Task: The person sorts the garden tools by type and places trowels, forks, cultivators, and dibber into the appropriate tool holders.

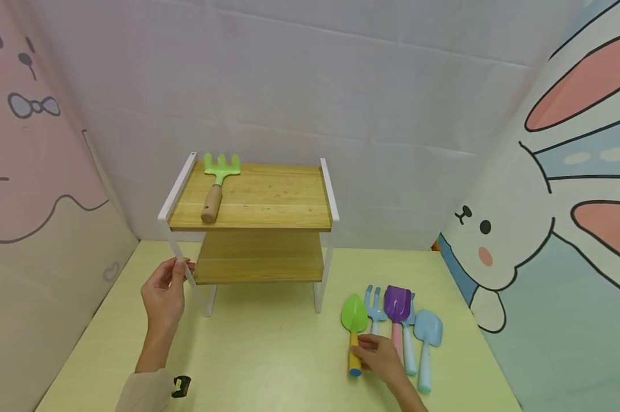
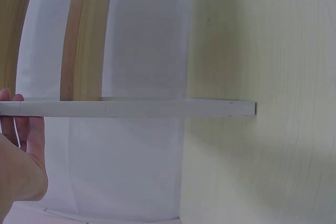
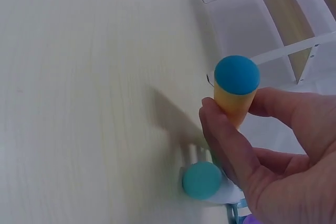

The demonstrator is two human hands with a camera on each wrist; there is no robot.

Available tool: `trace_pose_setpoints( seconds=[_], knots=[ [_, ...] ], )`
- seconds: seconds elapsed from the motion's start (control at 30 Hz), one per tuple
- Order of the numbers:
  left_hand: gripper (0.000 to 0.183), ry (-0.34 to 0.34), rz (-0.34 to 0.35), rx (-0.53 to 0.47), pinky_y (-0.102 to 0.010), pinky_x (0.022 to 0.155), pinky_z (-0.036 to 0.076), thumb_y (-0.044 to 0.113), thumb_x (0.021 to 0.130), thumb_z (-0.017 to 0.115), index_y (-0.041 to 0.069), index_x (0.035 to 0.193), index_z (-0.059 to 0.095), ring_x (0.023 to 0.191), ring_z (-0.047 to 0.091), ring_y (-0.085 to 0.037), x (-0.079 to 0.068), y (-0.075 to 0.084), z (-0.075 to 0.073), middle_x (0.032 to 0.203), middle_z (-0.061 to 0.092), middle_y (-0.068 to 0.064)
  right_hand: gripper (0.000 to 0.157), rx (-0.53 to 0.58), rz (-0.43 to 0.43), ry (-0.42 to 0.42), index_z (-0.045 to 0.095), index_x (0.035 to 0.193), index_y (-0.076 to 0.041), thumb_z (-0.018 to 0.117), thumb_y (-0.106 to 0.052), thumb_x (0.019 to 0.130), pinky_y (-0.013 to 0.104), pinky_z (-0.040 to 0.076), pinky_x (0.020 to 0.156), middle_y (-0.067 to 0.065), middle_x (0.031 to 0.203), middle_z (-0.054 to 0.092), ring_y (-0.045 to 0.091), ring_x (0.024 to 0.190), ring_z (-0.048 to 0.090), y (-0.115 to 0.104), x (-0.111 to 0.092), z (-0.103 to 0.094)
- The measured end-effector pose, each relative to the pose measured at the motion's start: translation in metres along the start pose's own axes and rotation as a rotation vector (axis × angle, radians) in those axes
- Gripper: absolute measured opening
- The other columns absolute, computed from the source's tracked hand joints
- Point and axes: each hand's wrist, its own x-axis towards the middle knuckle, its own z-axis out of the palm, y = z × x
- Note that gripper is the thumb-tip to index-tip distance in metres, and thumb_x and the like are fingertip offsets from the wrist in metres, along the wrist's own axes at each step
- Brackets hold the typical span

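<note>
A two-tier wooden shelf (image 1: pixel 279 197) with a white metal frame stands on the table. My left hand (image 1: pixel 162 294) holds its white left leg (image 2: pixel 147 108), fingertips behind the bar. A light green hand fork (image 1: pixel 213 197) with a wooden handle lies on the top board at the left. My right hand (image 1: pixel 383 357) pinches the yellow handle (image 3: pixel 234 100) of a toy trowel with a green blade (image 1: pixel 354 313); the handle's blue end faces the right wrist camera. Right beside that hand lie a purple shovel (image 1: pixel 397 303) with a pink handle and a light blue fork (image 1: pixel 375 312).
Farther right lie a light blue shovel (image 1: pixel 427 332) and another light blue tool (image 1: pixel 409 346), its head partly hidden by the purple shovel. A pale wall (image 1: pixel 392 114) closes off the back of the table (image 1: pixel 258 355). Printed panels, one with a rabbit (image 1: pixel 516 240), flank it.
</note>
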Motion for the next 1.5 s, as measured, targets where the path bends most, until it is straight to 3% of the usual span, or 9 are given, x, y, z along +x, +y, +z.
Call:
trace_pose_setpoints(
  seconds=[0.3,0.7,1.03,1.5],
  knots=[
    [0.023,0.002,-0.005,0.003,-0.015,0.082,0.059,0.0,0.102,0.06,-0.022,0.107,0.063,0.081,0.073,-0.006,0.0,-0.001,-0.001,0.083,0.075,0.006,0.049,0.096,0.013,0.007,0.056,0.129,0.02,0.076,-0.003,0.091,0.037,0.065,0.071,0.027,0.114,0.068,0.024,0.09,0.073,-0.001,-0.004,-0.003],
    [0.023,0.007,-0.008,-0.002,-0.015,0.082,0.058,0.001,0.102,0.06,-0.022,0.107,0.064,0.08,0.073,-0.004,-0.001,-0.001,-0.002,0.083,0.075,0.006,0.049,0.179,0.05,0.13,0.062,0.133,0.008,0.078,-0.005,0.089,0.037,0.065,0.074,0.023,0.122,0.068,0.024,0.091,0.072,-0.012,-0.014,-0.005],
    [0.023,0.001,-0.002,0.013,-0.015,0.082,0.058,0.001,0.102,0.06,-0.021,0.107,0.064,0.081,0.073,-0.007,-0.001,0.0,-0.001,0.084,0.075,0.006,0.05,0.261,-0.031,0.149,0.059,0.137,0.007,0.077,-0.003,0.091,0.034,0.065,0.073,0.022,0.127,0.067,0.015,0.089,0.074,-0.029,-0.024,-0.01],
    [0.023,-0.005,0.016,0.011,-0.015,0.082,0.058,0.001,0.103,0.06,-0.022,0.106,0.064,0.081,0.072,-0.005,-0.002,0.002,-0.001,0.083,0.074,0.006,0.055,0.308,-0.09,0.157,0.057,0.142,0.002,0.078,-0.006,0.092,0.031,0.064,0.078,0.019,0.132,0.064,0.015,0.094,0.074,-0.061,-0.042,-0.014]
  ],
)
